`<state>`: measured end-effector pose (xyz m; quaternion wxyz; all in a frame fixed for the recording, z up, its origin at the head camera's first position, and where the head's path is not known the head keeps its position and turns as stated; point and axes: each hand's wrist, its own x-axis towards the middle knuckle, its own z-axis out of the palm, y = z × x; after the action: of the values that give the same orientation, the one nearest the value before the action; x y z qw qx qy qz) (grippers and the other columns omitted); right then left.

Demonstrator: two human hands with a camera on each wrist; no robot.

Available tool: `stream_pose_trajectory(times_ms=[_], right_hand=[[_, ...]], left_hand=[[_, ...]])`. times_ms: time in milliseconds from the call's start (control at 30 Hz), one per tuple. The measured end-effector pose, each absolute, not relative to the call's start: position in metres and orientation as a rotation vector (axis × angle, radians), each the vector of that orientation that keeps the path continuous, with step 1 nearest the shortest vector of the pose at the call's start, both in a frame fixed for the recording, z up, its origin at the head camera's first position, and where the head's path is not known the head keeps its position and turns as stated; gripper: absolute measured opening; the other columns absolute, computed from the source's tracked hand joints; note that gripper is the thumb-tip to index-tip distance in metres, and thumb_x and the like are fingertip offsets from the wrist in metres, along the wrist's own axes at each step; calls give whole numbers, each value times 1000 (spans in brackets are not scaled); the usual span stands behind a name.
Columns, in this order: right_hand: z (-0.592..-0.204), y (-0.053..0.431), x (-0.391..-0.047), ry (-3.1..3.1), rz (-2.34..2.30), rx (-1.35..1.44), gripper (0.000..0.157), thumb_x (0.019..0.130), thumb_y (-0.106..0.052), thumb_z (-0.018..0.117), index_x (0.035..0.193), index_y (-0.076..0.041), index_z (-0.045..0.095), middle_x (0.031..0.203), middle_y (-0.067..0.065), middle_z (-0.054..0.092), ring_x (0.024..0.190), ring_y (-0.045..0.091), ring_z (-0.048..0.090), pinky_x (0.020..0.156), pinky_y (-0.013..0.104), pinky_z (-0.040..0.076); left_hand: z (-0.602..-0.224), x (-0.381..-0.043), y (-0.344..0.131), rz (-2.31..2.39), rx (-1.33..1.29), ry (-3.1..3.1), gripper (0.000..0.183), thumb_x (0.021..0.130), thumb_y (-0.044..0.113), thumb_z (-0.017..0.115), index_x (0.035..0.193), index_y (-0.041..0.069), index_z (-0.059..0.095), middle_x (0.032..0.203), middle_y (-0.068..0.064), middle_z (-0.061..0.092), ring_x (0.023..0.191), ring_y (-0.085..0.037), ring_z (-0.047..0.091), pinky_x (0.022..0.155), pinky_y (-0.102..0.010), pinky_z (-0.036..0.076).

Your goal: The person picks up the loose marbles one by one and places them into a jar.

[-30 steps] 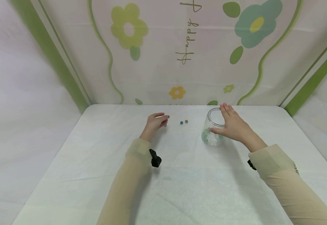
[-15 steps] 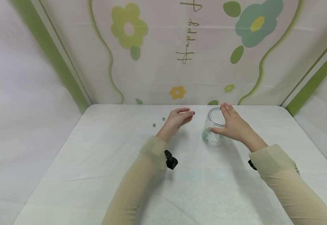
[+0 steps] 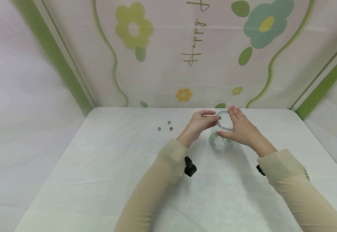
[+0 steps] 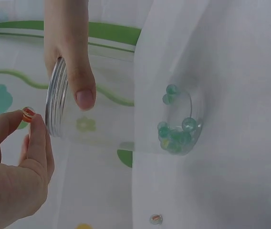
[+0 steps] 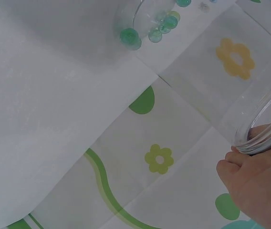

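Observation:
My left hand pinches a small orange-red glass marble between thumb and fingertips, at the mouth of a clear jar. In the left wrist view the marble is just outside the silvery rim. My right hand grips the jar near its rim, thumb on the near side and fingers on the far side. Several green marbles lie at the bottom of the upright jar. In the right wrist view the right hand's fingers lie against the rim.
On the white table left of the jar lie loose marbles. A clear marble with an orange swirl sits near the jar's base. A flower-printed cloth hangs behind the table's back edge.
My left hand has moved right from among the loose marbles to the jar's mouth, carrying the marble. Marbles it covered on the left now show. The right hand stays on the jar.

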<state>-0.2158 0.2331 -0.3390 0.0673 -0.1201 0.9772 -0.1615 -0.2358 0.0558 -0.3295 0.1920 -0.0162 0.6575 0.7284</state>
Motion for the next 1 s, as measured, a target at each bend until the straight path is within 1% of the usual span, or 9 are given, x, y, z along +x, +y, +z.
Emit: stream_pose_trajectory(times_ms=[133, 233, 400, 567, 633, 800, 1000], right_hand=[[-339, 233, -216, 2948, -490, -372, 111, 84, -57, 63, 150, 6, 0, 159, 25, -4, 147, 42, -4, 117, 63, 12], [-339, 233, -215, 2951, -492, -373, 111, 84, -57, 63, 150, 6, 1, 159, 25, -4, 147, 42, -4, 117, 63, 12], [-339, 233, -215, 2954, -495, -370, 110, 84, -55, 64, 150, 6, 1, 159, 25, -3, 147, 43, -4, 116, 64, 13], [-339, 233, -216, 2957, -492, -375, 110, 84, -55, 64, 150, 7, 2, 159, 26, -3, 147, 44, -2, 116, 64, 13], [-339, 233, -215, 2960, -491, -376, 110, 84, -55, 64, 150, 7, 2, 159, 26, -3, 146, 44, -1, 117, 64, 13], [-339, 233, -215, 2964, -489, -372, 109, 85, -54, 64, 150, 7, 2, 159, 26, -3, 146, 44, -1, 116, 64, 13], [-340, 233, -216, 2970, -486, -380, 109, 84, -53, 65, 150, 8, 2, 158, 27, -2, 146, 44, -1, 117, 63, 12]], left_hand=[[-331, -234, 60, 2058, -43, 1830, 31, 87, 10, 70, 117, 4, 62, 112, -14, 69, 107, -26, 67, 93, -30, 56], [-333, -234, 61, 2073, -35, 1826, 33, 87, 9, 70, 118, 3, 62, 112, -15, 69, 107, -27, 67, 93, -32, 56], [-334, -233, 62, 2105, -19, 1816, 35, 87, 8, 69, 120, 0, 60, 113, -17, 69, 111, -31, 64, 89, -28, 57], [-334, -233, 63, 2117, -29, 1821, 31, 87, 7, 68, 117, 2, 62, 113, -17, 69, 107, -29, 66, 87, -27, 58], [-334, -234, 62, 2112, -38, 1832, 31, 88, 7, 68, 118, 2, 62, 112, -16, 69, 104, -26, 68, 86, -26, 58], [-338, -239, 55, 2116, -66, 1862, 31, 89, 8, 67, 119, 2, 62, 110, -16, 69, 100, -25, 69, 83, -25, 59], [-349, -250, 27, 2096, -130, 1929, 35, 90, 9, 65, 124, 2, 59, 116, -15, 67, 108, -28, 65, 84, -23, 58]])
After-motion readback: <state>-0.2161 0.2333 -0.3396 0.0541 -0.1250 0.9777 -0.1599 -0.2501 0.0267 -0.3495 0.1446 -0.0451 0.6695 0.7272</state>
